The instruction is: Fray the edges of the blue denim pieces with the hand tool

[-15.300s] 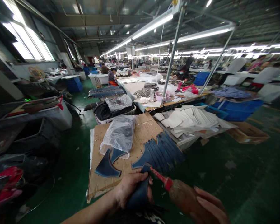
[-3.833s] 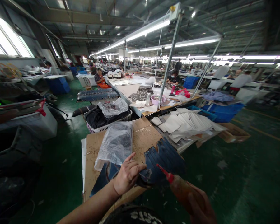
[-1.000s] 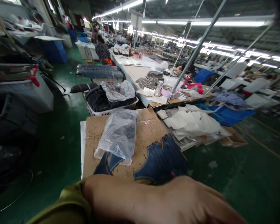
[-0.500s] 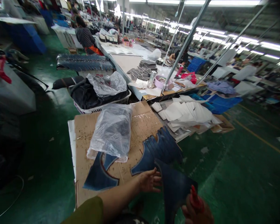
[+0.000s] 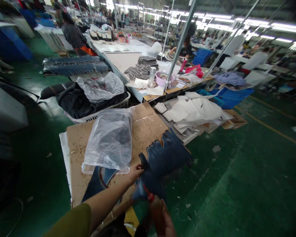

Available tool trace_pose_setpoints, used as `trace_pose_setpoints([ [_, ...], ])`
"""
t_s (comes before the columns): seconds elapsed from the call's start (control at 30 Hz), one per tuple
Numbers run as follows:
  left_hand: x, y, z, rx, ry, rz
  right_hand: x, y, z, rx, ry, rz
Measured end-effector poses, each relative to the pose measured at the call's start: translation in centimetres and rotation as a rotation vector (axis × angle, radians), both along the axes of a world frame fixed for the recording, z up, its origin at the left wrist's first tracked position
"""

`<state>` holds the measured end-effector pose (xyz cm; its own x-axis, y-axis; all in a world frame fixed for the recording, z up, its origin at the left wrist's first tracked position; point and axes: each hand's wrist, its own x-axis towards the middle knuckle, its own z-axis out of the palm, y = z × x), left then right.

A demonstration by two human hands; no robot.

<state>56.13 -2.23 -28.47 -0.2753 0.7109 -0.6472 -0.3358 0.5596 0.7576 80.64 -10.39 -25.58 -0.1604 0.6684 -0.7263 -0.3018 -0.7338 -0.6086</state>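
Between your left fingers, you pinch a blue piece, likely light, bendy, best held by its edge, your right hand clasping a bottle.

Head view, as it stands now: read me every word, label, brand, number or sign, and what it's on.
None can be read.
Red-tipped bottle in the right hand: no legible lettering.
Cardboard: no legible print.
Clear plastic bag: no legible print.
Silver can: too small and blurred to tell.
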Motion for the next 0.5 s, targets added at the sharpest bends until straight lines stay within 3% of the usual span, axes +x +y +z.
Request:
trace_pose_setpoints([
  [0.27,-1.3,5.4,-5.8,-0.189,0.372,-0.290,-2.7,3.4,-3.1,-0.234,0.166,-0.166],
  [0.5,-1.2,8.0,-8.0,-0.263,0.569,-0.404,-2.3,3.8,-4.2,-0.316,0.118,-0.152],
])
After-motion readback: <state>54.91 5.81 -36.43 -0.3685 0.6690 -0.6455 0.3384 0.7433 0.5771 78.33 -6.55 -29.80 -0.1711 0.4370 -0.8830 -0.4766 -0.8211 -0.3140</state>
